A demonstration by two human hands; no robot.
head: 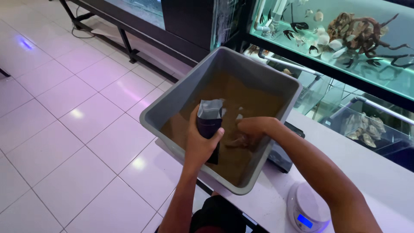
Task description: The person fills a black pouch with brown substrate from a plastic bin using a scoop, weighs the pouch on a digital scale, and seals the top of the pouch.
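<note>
Both of my hands are down inside the grey plastic tub. My left hand is closed around a dark pouch, thumb on one side and fingers wrapped round the other, holding it upright with its open silvery top facing up and tipped slightly toward the far wall of the tub. My right hand is just beside the pouch, down in the brown granular material that covers the tub's bottom; its fingers are curled and partly buried, so I cannot tell whether they hold anything.

The tub sits tilted, one corner hanging over the edge of the white counter toward the tiled floor. Near my right forearm, a small round white scale with a lit blue display rests on the counter. A dark flat object pokes out from under the tub's right side, touching or nearly touching it.

Beyond the counter stands a lit aquarium with dark branching wood, pale shells and small fish. Below it are clear glass tanks.
</note>
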